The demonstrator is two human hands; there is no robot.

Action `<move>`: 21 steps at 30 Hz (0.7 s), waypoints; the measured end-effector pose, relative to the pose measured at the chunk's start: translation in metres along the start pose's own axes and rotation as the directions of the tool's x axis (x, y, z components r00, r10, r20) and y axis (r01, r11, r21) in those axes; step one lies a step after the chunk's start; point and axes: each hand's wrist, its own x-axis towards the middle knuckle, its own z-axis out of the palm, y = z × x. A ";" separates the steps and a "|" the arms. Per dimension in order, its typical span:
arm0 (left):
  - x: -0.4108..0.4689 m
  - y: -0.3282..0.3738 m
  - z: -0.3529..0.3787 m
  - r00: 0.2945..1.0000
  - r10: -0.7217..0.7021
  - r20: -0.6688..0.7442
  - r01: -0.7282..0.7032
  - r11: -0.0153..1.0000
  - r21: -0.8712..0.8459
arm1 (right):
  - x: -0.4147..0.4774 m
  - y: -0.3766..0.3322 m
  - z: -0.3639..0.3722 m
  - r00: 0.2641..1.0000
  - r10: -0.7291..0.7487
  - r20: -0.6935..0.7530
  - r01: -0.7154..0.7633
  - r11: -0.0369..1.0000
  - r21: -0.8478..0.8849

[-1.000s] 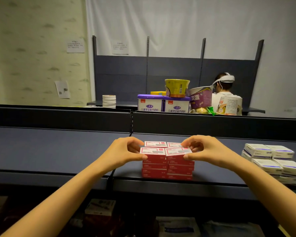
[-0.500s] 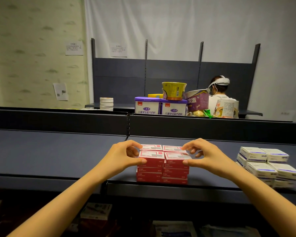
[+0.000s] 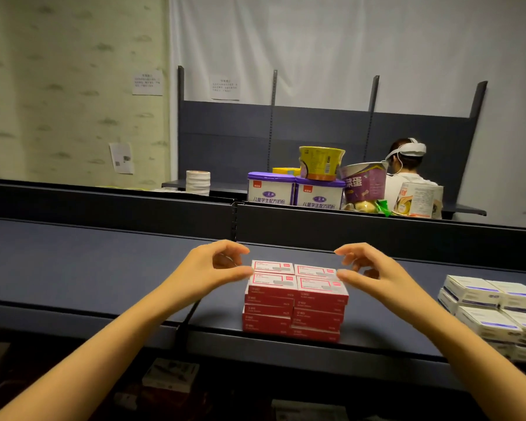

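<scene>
A stack of small red boxes (image 3: 295,302), two wide, two deep and several layers high, stands near the front edge of the dark blue shelf (image 3: 88,268). My left hand (image 3: 208,267) is at the stack's upper left corner, its thumb tip against the top layer and its curled fingers raised above the boxes. On the right side my right hand (image 3: 368,270) mirrors it, thumb at the top right box, fingers lifted off. Neither hand holds a box.
A pile of white boxes with blue stripes (image 3: 495,311) sits on the shelf at the right. The shelf's low back wall (image 3: 377,235) rises behind the stack. Beyond it are purple-lidded tins (image 3: 295,192), tubs and a seated person (image 3: 406,165) wearing a headset.
Both hands pinched the top red boxes from the sides before. Now their fingers have lifted and spread, leaving only the thumbs at the stack. The stack has stayed in place.
</scene>
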 end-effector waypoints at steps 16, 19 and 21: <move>0.067 -0.036 -0.011 0.858 0.074 0.509 -0.023 0.994 -0.105 | 0.031 0.028 0.008 0.957 0.120 0.263 -0.193 0.942 0.273; 0.072 -0.040 -0.008 0.833 0.109 0.543 -0.020 0.986 -0.167 | 0.030 0.029 0.008 0.953 0.132 0.274 -0.212 0.935 0.286; 0.075 -0.043 -0.006 0.823 0.129 0.554 -0.029 0.982 -0.186 | 0.030 0.029 0.008 0.950 0.138 0.279 -0.220 0.932 0.287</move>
